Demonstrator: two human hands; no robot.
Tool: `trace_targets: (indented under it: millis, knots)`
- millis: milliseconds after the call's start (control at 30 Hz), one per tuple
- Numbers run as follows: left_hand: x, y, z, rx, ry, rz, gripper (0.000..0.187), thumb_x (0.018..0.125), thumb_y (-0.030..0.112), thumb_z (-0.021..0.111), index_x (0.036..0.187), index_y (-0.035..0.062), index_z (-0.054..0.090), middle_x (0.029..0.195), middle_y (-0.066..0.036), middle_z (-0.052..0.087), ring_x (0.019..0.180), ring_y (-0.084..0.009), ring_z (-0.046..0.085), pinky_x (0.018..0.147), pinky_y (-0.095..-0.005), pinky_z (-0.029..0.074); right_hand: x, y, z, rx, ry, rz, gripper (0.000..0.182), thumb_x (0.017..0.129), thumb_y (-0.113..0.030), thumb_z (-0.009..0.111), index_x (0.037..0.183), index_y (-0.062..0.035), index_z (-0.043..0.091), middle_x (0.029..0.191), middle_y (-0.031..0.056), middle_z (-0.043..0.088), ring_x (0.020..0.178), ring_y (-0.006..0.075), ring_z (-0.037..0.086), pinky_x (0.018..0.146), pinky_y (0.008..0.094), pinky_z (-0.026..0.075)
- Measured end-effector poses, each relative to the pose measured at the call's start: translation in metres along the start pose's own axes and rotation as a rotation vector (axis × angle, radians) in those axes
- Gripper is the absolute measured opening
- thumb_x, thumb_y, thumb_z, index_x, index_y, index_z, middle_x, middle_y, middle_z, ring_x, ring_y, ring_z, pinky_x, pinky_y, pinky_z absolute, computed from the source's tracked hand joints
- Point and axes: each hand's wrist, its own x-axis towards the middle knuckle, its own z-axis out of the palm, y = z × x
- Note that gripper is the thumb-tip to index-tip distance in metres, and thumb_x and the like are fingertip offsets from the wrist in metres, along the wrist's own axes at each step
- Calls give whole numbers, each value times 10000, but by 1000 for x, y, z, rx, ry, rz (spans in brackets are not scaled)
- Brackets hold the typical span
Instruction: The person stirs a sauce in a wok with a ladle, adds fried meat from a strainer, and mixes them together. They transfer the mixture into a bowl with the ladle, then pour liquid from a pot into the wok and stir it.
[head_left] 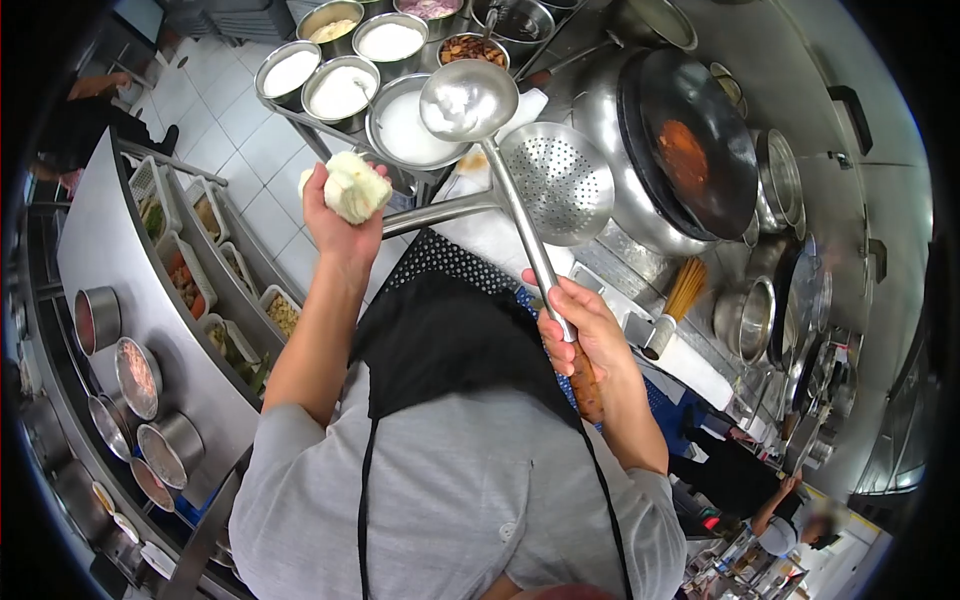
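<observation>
In my left hand (343, 218) is a crumpled pale cloth (358, 190), gripped between thumb and fingers. My right hand (588, 335) is wrapped round the handle of a metal ladle (470, 102), near its brown wooden end. The ladle's bowl hangs beside the seasoning bowls. A perforated strainer (557, 185) lies behind the ladle's shaft, its metal handle reaching left towards my left wrist, where its end is hidden. Beyond the strainer, a black wok (735, 160) rests tilted on the stove, with an orange-red patch inside.
Metal bowls of white seasoning (342, 92) stand ahead. A bamboo brush (684, 292) lies right, near stacked metal bowls (745, 318). To my left is a steel counter (120, 235) with baskets of ingredients (185, 275). A person (770, 500) stands at lower right, another (95, 110) at upper left.
</observation>
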Motion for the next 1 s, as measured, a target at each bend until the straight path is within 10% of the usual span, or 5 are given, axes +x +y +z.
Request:
trace_targets:
  millis: [300, 600, 667, 1000]
  knots:
    - [-34, -33, 18, 82, -230, -98, 453, 893, 413, 521, 1145, 37, 546, 1034, -194, 620, 928, -320, 612, 818, -415, 509, -33, 3, -30, 509, -298, -76, 450, 1021, -246, 426, 1426, -64, 350, 678, 10, 439, 432, 52, 415, 323, 214, 386]
    - [-37, -84, 38, 190, -295, -296, 477, 864, 453, 548, 1129, 57, 562, 950, -169, 635, 862, -292, 617, 767, -389, 509, -76, -50, -102, 519, -25, -573, 476, 1022, -315, 409, 1418, -60, 341, 687, 14, 474, 458, 57, 441, 334, 221, 403]
    - [-40, -94, 42, 208, -286, -309, 474, 861, 454, 555, 1128, 62, 564, 947, -161, 635, 859, -286, 619, 752, -381, 512, -88, -88, -122, 545, 109, -598, 279, 996, -291, 478, 1194, -97, 512, 640, -16, 480, 447, 45, 413, 341, 188, 354]
    - [-69, -147, 57, 220, -155, -139, 464, 861, 446, 575, 1120, 61, 567, 962, -128, 625, 872, -251, 622, 743, -340, 526, -116, -295, -338, 775, 202, -849, 201, 979, -163, 467, 899, 18, 433, 653, 38, 492, 482, 96, 496, 390, 186, 442]
